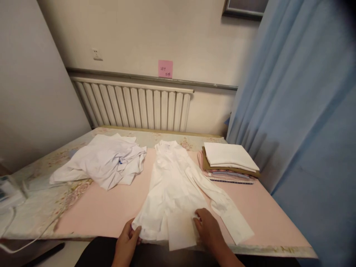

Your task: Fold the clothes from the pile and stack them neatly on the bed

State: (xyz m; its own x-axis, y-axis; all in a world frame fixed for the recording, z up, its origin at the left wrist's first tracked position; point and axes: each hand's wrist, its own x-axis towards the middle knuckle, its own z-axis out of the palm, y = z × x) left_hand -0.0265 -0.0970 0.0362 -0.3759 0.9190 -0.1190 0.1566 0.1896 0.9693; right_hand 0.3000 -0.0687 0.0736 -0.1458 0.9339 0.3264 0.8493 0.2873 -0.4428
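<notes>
A white long-sleeved shirt [172, 181] lies spread on a pink cloth [111, 207], its collar toward the wall and its hem toward me. My left hand [128, 237] pinches the hem's left corner between thumb and fingers. At the other side, the curled fingers of my right hand [208, 228] grip the edge of a flat white section near the hem, which hangs slightly over the table's front edge. One sleeve stretches out to the lower right, beyond my right hand. The fingertips of my right hand are partly hidden.
Crumpled white clothes [105, 159] are heaped on the left. A stack of folded clothes [230, 159] stands at the right, beside a blue curtain [283, 111]. Behind the table is a radiator [139, 104]. A white cable [36, 237] runs along the left front.
</notes>
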